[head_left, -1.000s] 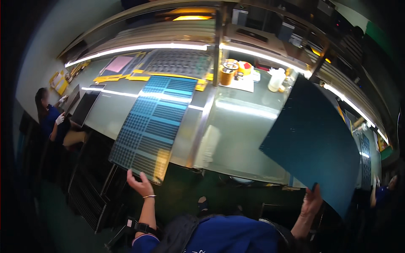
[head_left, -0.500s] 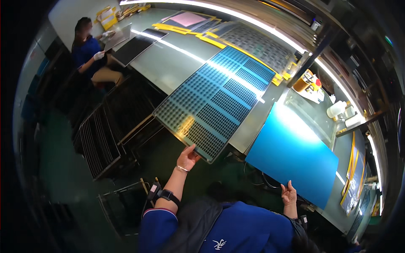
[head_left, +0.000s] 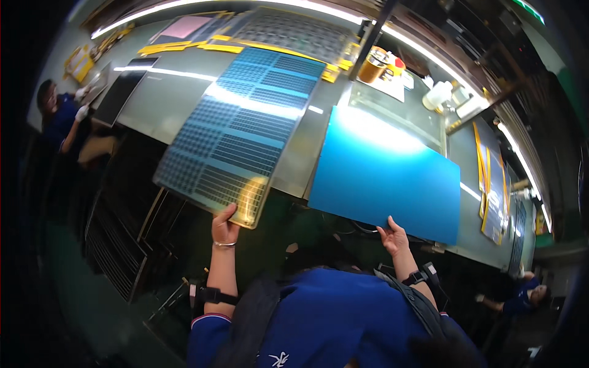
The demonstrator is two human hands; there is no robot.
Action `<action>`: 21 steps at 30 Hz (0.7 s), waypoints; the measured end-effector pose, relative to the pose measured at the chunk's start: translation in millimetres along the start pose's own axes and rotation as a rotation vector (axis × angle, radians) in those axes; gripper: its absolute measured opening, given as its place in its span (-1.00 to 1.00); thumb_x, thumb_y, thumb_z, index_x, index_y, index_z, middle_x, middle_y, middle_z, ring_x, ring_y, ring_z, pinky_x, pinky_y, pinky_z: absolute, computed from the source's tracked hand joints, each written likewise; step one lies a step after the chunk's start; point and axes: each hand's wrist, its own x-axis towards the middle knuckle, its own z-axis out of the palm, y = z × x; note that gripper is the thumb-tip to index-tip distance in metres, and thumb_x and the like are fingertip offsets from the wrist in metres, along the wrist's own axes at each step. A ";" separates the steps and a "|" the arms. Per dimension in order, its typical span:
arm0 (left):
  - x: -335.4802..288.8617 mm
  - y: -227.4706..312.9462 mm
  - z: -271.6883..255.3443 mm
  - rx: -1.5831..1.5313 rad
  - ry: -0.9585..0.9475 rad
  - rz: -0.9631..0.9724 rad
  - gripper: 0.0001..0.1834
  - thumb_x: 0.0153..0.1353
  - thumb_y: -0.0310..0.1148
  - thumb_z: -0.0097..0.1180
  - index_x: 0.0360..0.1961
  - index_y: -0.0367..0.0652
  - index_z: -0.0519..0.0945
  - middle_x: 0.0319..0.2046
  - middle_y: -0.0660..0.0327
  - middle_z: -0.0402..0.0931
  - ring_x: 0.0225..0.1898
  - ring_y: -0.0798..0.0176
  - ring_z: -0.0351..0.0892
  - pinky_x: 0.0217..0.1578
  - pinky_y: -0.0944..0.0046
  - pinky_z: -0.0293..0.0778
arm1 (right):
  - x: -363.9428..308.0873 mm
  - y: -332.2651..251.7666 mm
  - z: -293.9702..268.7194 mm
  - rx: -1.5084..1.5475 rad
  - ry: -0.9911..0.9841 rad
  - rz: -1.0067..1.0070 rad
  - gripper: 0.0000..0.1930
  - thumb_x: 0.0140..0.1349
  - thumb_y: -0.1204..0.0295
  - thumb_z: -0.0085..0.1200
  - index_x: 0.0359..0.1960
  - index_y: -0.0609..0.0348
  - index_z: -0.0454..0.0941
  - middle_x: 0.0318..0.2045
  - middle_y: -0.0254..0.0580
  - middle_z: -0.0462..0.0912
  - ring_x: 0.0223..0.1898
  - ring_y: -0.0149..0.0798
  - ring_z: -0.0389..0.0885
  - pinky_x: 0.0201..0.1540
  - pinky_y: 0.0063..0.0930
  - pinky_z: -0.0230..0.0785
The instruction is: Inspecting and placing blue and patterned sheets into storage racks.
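Observation:
My left hand (head_left: 225,229) grips the near edge of a thin rectangular panel (head_left: 248,116), its thumb on top and its other fingers hidden beneath. The panel is blue with a dense grid of small dark cells in blocks; its far end reaches over the table. To its right lies a plain bright-blue sheet (head_left: 380,178), with light glaring off its far part. My right hand (head_left: 394,238) has the near edge of this sheet pinched, fingertips over its top. How far the sheet rests on the table is hidden.
A grey worktable (head_left: 153,107) runs across. Behind the panels stand a brown jar (head_left: 373,66) and white bottles (head_left: 438,95). Yellow-edged patterned sheets (head_left: 294,34) lie at the back. Dark racks (head_left: 116,239) stand below left. One person (head_left: 58,122) sits far left, another (head_left: 521,297) is at lower right.
My view has swung right, so the table and both panels sit farther left in the picture. Both hands keep to the same panel edges. Another person has come into view at lower right.

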 end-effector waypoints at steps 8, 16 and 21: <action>-4.0 23.1 29.7 0.120 -0.103 0.141 -0.56 0.04 -0.66 0.05 0.02 -0.29 0.41 -0.23 0.01 0.57 -0.24 0.02 0.62 -0.20 -0.02 0.60 | -4.0 -7.3 -14.9 0.023 -0.020 0.023 -0.87 0.17 0.39 0.16 -0.26 0.07 0.53 -0.28 -0.33 0.62 -0.20 -0.31 0.61 -0.19 -0.34 0.57; 46.1 -20.2 -19.5 0.096 0.003 -0.045 -0.57 0.08 -0.66 0.08 0.03 -0.26 0.43 -0.10 0.08 0.52 -0.09 0.09 0.54 -0.06 0.05 0.49 | -21.5 -13.3 -5.2 0.079 -0.060 0.058 -0.84 0.20 0.42 0.11 -0.20 0.13 0.51 -0.26 -0.27 0.62 -0.20 -0.28 0.63 -0.20 -0.37 0.59; 51.9 -18.5 -0.1 0.545 0.038 -0.113 -0.61 0.16 -0.56 0.10 0.03 -0.41 0.40 -0.02 0.09 0.45 -0.02 0.13 0.47 -0.01 0.09 0.44 | -10.9 1.1 -13.7 0.102 -0.195 0.089 -0.79 0.21 0.38 0.10 -0.12 0.04 0.48 -0.15 -0.31 0.57 -0.05 -0.26 0.51 -0.05 -0.33 0.46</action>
